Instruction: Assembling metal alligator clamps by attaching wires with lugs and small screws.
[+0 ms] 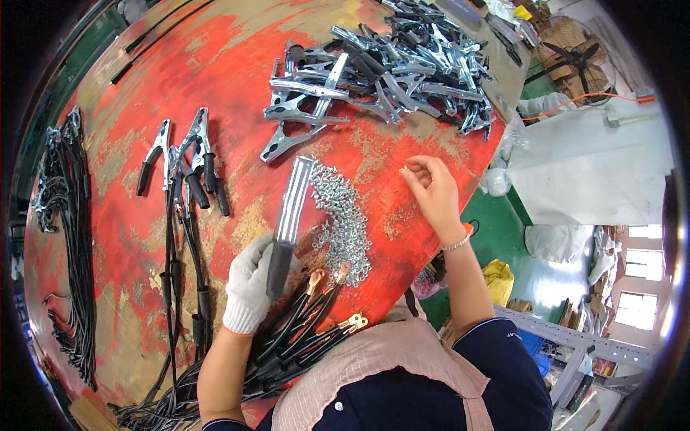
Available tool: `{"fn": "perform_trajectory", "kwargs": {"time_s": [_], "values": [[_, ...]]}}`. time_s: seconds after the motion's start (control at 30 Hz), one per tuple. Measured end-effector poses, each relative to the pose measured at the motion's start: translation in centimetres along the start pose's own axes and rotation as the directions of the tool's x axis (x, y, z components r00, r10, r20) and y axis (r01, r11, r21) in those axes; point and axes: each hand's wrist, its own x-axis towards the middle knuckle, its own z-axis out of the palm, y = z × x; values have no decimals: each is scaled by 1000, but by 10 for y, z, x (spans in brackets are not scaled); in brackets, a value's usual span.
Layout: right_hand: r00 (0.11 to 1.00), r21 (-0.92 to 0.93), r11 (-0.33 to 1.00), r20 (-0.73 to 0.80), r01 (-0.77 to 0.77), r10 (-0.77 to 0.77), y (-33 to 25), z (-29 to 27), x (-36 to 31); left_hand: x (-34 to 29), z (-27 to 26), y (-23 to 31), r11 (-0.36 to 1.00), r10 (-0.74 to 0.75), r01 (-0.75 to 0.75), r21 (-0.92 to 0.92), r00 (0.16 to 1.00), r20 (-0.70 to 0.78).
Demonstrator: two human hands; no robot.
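Note:
My gloved left hand point(248, 283) is closed around a spring clamp point(293, 197). Its dark grip is in the palm and its ridged silver metal points away from me. Beside the clamp, small silver screws and nuts point(345, 237) lie spread in a long heap. To the right of that heap, above the red tabletop, my bare right hand point(433, 188) has loosely bent fingers, with a small gap between thumb and forefinger; nothing shows between them. Black cables with copper ring lugs point(314, 281) lie close to my left hand, near my body.
A large pile of silver clamps point(402, 72) covers the far right of the worn red table point(237, 65). Clamps fitted to black cables point(194, 154) lie left of centre. A cable bundle point(79, 266) runs along the left edge. Beyond the right edge stands a fan point(571, 57).

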Motion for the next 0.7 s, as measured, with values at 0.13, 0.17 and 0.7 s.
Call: {"fn": "perform_trajectory", "kwargs": {"time_s": [0.13, 0.17, 0.7], "values": [[1000, -239, 971, 23, 9, -3, 13, 2, 9, 0, -1, 12, 997, 23, -25, 76, 1000, 17], [999, -258, 966, 34, 19, -11, 20, 4, 11, 0, 0, 11, 995, 38, -38, 90, 999, 0], [862, 690, 629, 503, -358, -61, -108, 50, -45, -34, 5, 20, 879, 225, -237, 415, 971, 78]]}}
